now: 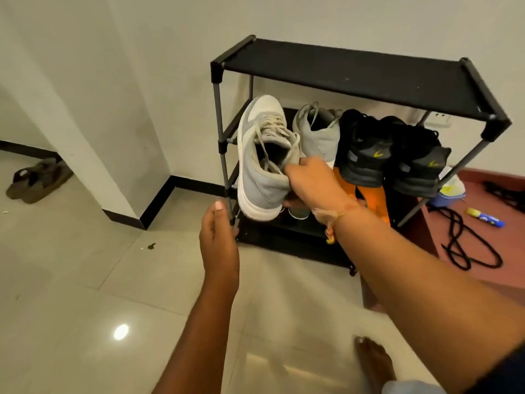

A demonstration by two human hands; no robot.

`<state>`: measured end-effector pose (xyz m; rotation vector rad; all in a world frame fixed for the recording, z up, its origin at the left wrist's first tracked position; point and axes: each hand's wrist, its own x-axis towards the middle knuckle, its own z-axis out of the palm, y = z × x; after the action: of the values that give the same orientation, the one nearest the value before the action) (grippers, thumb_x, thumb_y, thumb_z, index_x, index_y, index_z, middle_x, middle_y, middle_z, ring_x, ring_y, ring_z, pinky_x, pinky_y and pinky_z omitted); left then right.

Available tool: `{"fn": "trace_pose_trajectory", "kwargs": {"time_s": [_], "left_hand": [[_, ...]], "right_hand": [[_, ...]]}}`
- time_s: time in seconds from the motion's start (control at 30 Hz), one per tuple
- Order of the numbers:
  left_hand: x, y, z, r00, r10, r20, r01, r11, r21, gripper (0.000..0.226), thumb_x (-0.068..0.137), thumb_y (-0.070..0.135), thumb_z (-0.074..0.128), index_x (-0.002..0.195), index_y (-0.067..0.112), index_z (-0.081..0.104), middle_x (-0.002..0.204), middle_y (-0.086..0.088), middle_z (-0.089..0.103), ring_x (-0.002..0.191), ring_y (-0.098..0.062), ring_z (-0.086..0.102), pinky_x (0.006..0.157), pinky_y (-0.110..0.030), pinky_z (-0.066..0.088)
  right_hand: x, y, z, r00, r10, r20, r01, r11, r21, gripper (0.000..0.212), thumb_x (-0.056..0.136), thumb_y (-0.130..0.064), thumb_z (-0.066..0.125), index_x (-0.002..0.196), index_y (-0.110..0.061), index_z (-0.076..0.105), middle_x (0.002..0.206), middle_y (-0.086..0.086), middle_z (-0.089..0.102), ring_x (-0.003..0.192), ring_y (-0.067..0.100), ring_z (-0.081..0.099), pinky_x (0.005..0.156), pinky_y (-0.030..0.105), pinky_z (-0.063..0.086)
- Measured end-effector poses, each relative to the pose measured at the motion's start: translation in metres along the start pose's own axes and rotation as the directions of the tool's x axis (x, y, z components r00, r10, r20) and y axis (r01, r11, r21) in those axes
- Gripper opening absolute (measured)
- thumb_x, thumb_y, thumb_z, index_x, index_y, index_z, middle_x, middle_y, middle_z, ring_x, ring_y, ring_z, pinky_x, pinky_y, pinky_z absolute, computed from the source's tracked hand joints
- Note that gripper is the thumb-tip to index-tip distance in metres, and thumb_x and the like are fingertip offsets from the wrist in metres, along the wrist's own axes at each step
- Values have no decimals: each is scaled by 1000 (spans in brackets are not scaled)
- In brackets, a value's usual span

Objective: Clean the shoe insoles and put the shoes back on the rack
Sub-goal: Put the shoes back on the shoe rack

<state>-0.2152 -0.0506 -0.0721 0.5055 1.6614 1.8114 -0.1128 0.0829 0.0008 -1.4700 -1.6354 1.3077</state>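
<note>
Right grip [312, 180] clamped on a grey sneaker [255, 172] at centre frame. The rack [355, 72] holds a second grey sneaker [321, 135] and two black shoes [366, 149] on its middle shelf. Left grip [218, 240] apart.

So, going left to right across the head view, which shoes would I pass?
First the brown sandals on the floor → held grey sneaker → second grey sneaker on the rack → left black shoe → right black shoe.
</note>
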Motion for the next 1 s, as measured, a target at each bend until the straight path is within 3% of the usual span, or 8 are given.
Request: {"fn": "trace_pose_trajectory", "kwargs": {"time_s": [0.13,0.23,0.43,0.57,0.7,0.8,0.87,1.0], "left_hand": [[9,-9,10,994,-113,10,112,993,46,25,107,47,38,116,33,56,111,14,59,104,-3,58,92,-32,49],[12,-13,16,988,-154,26,153,988,36,21,107,46,38,98,38,55,99,16,57,91,-1,55,84,-29,46],[25,-26,19,983,-179,32,177,983,51,22,106,50,38,99,38,55,95,16,56,89,-4,55,78,-27,46],[31,-32,20,976,-214,39,212,977,36,27,105,51,39,116,31,55,102,14,58,96,-7,57,90,-32,49],[31,-32,22,971,-227,68,226,974,28,27,105,51,41,114,31,56,104,12,59,98,-7,58,86,-29,50],[26,-29,26,960,-266,91,264,964,24,21,105,49,44,104,32,58,102,7,61,99,-9,60,85,-30,51],[19,-27,34,940,-315,132,313,949,31,18,105,46,46,104,31,57,108,5,62,103,-11,61,90,-33,54],[-17,-34,66,882,-368,293,346,930,123,18,105,44,46,103,28,56,111,4,62,107,-14,62,86,-33,54]], "right_hand": [[55,-38,8,989,-100,-107,72,968,-241,20,85,-28,56,85,-8,60,91,11,65,87,31,64,80,45,57],[93,-57,16,987,-52,-149,10,964,-266,18,88,-25,58,77,-11,55,96,12,70,87,31,68,82,42,58],[136,-57,16,993,29,-115,-54,974,-221,37,90,-17,59,126,-7,61,126,6,62,111,30,63,84,36,56],[145,-44,16,980,66,-189,-87,991,-102,20,93,-23,55,87,-5,58,114,13,68,99,34,68,87,43,57],[126,-30,17,967,-73,-242,19,975,-221,36,96,-38,47,103,-7,63,100,9,68,92,29,66,81,40,55],[87,-4,16,970,-154,-187,101,959,-264,40,90,-48,50,86,-11,66,83,8,69,80,31,66,77,46,57],[50,26,11,991,-87,-97,64,973,-221,47,79,-53,54,73,-7,61,64,9,61,70,39,63,74,56,57],[-31,92,-20,997,74,-22,-78,958,-277,41,74,-57,58,79,-17,64,68,6,66,78,34,68,76,53,58]]}}
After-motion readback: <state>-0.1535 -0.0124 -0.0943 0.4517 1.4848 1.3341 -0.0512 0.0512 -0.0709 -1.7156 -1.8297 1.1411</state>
